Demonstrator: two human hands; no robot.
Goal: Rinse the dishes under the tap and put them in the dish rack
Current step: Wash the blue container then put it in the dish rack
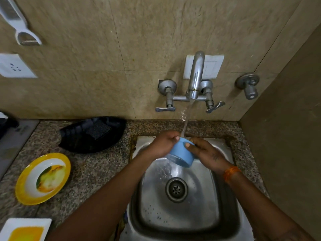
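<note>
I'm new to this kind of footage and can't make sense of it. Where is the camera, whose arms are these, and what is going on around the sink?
There is no machine here. The one picture comes from a wide-angle camera worn on a person's head, looking down, so the two arms reaching in from the bottom are that person's own.

The left hand and right hand both grip a blue cup, tilted under the water running from the tap into the steel sink.

On the speckled counter to the left lie a black tray holding a dark scrub pad, a round yellow-rimmed plate and, at the bottom corner, part of a white square dish. Whether the black tray serves as the dish rack I cannot tell.
</note>
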